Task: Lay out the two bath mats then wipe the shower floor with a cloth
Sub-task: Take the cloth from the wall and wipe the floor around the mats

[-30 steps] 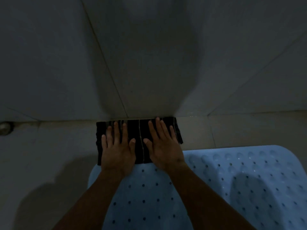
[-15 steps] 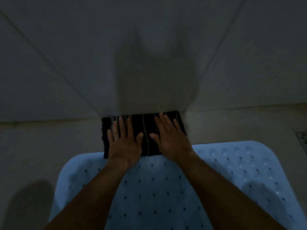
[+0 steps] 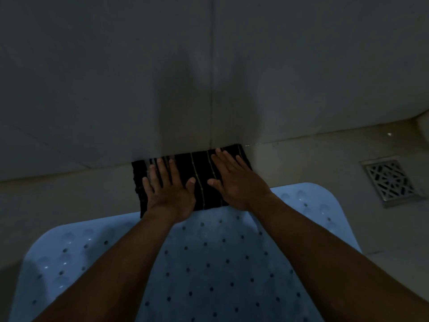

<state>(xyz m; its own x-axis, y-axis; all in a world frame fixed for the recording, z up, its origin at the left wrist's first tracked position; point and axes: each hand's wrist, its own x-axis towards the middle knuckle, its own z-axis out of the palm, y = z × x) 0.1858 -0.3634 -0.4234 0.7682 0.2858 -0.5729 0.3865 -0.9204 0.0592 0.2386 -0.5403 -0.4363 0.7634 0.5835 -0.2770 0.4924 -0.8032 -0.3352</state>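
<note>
Pressing our left hand (image 3: 167, 194) and right hand (image 3: 234, 182) flat, fingers spread, on the black striped folded cloth (image 3: 204, 180) where floor meets wall, we are wiping. One pale blue perforated rubber bath mat (image 3: 209, 263) lies laid beneath our arms; the second is out of view, and more floor likely remains.

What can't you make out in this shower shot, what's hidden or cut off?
- Second bath mat: only one blue bath mat shows in the head view, its near end cut off by the bottom edge.
- Striped cloth: partly covered by the left hand and right hand.
- Floor wetness: too dark.
</note>
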